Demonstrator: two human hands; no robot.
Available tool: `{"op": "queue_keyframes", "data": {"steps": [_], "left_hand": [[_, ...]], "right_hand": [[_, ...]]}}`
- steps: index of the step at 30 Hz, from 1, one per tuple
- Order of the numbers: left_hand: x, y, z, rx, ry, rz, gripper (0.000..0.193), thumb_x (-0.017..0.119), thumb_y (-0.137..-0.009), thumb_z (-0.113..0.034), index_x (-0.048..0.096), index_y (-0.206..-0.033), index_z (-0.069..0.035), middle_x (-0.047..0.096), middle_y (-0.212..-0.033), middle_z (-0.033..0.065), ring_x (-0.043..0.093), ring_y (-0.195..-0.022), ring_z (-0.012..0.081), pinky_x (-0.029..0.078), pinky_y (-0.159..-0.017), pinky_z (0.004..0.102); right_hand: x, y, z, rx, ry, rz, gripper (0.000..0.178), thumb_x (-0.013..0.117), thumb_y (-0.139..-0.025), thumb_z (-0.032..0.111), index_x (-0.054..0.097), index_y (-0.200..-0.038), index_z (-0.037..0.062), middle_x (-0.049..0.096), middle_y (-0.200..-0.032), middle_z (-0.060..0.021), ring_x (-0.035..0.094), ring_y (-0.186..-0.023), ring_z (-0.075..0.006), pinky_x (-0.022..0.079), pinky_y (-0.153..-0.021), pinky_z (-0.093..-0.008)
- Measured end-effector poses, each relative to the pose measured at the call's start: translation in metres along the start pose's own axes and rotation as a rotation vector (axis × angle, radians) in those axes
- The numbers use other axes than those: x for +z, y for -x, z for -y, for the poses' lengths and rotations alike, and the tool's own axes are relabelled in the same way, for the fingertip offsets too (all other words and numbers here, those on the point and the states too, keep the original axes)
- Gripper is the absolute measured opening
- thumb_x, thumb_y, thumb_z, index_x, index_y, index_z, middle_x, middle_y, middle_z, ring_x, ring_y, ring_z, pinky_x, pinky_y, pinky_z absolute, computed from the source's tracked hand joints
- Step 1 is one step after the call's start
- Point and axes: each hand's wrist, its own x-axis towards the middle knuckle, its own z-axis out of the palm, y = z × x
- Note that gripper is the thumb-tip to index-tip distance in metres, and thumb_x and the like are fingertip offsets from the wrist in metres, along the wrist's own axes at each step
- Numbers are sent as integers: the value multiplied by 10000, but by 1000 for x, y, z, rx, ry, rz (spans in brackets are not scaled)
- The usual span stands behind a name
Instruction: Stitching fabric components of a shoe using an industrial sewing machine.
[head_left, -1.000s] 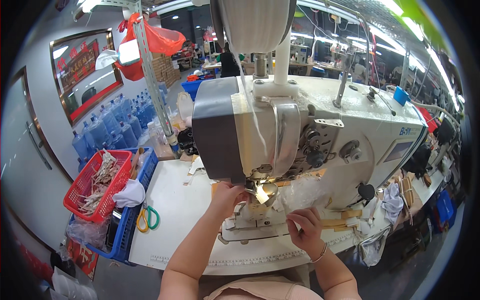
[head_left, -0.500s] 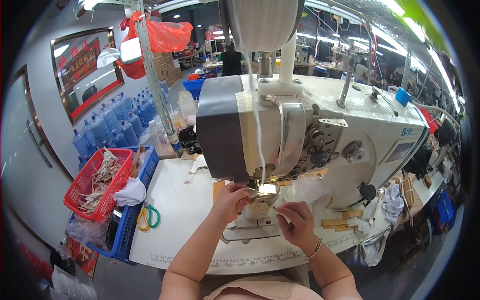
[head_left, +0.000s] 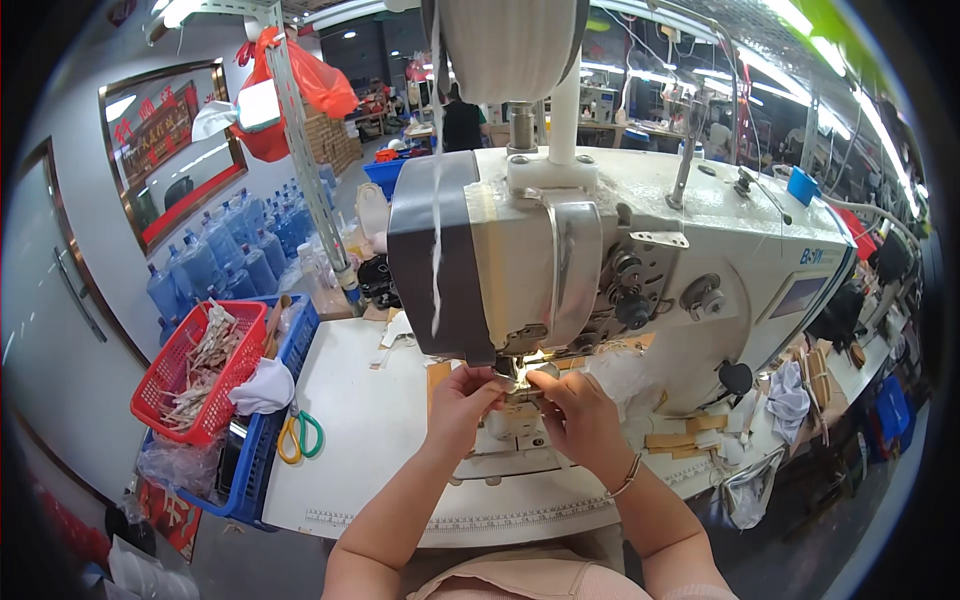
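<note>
A large white-and-grey industrial sewing machine [head_left: 640, 260] stands in front of me, with a wide white roll [head_left: 510, 50] mounted above its head. From the roll a narrow white strip [head_left: 436, 240] hangs loose over the dark end cover. My left hand [head_left: 463, 408] pinches at the lit needle area, fingers closed. Close against it from the other side, my right hand [head_left: 582, 412] is closed too, thumb and fingertips at the same spot. Whatever small piece they hold is hidden by the fingers and glare.
Left on the white table [head_left: 345, 415] lie scissors [head_left: 300, 437] with yellow and green handles. Beside them a red basket [head_left: 170, 375] of scraps sits on a blue crate [head_left: 255, 470]. Clear plastic [head_left: 630, 380], tan strips [head_left: 685, 437] and grey cloth [head_left: 788, 395] lie right.
My right hand has moved left and up to meet my left hand at the needle area. The white strip has swung left, away from the needle.
</note>
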Motion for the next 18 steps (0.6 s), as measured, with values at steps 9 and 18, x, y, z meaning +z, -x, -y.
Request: {"op": "queue_keyframes", "data": {"steps": [9, 18], "left_hand": [[16, 12, 10, 150, -20, -135, 129, 649, -772, -13, 575, -879, -12, 596, -809, 27, 550, -655, 73, 469, -580, 205], [9, -7, 11, 80, -62, -89, 110, 638, -782, -28, 566, -866, -19, 594, -731, 13, 533, -570, 60, 427, -479, 211]], "right_hand": [[-5, 3, 3, -31, 27, 88, 511, 634, -714, 34, 561, -1185, 219, 453, -696, -20, 499, -654, -205, 451, -542, -326], [-7, 0, 6, 5, 17, 103, 503, 621, -712, 22, 549, -1169, 219, 529, -673, -34, 508, -629, -246, 455, -551, -364]]}}
